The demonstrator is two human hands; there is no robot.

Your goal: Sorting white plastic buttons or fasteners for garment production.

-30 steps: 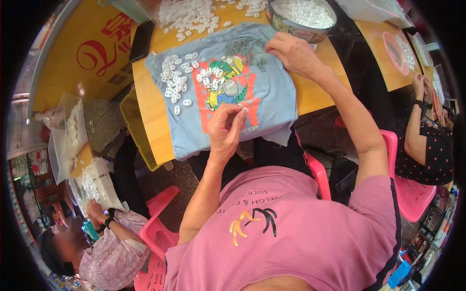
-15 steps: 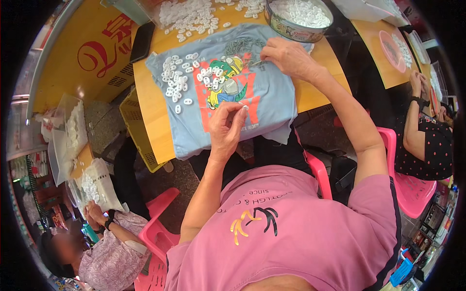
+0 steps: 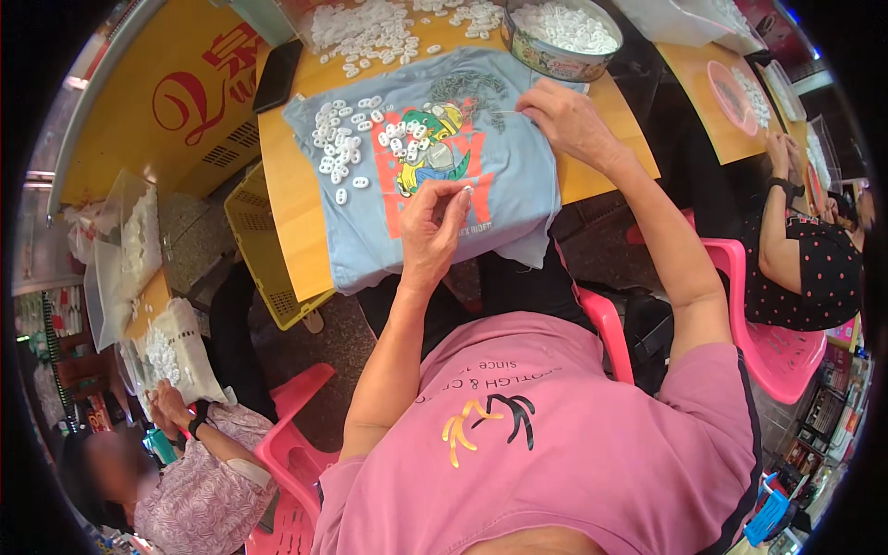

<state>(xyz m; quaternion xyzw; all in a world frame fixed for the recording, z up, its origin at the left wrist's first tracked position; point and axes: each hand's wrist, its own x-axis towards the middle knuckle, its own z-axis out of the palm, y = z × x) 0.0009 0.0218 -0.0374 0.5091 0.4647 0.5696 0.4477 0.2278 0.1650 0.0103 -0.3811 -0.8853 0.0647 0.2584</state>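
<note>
My left hand (image 3: 432,231) is closed in a pinch above the near part of a light blue printed cloth (image 3: 527,199). A small white oval piece (image 3: 467,191) shows at its thumb and fingertips. At the far right of the cloth, my right hand (image 3: 575,128) pinches a thin, pale, wire-like piece (image 3: 505,112). Beside those fingertips lies a tangled heap of small grey-green wire-like pieces (image 3: 470,87). White two-holed oval pieces (image 3: 335,139) lie loose at the cloth's left, and a smaller cluster (image 3: 404,141) rests over the print.
Beyond the cloth, a round tin (image 3: 564,63) holds many white pieces, with more piled (image 3: 365,32) on the wooden table (image 3: 282,199). A black phone (image 3: 277,74) lies far left. Co-workers sit on both sides. A yellow crate (image 3: 264,245) stands beside the table.
My right hand has drawn a little to the right, away from the wire-like heap, with the thin piece in its fingertips. My left hand keeps its pinch on the white oval piece.
</note>
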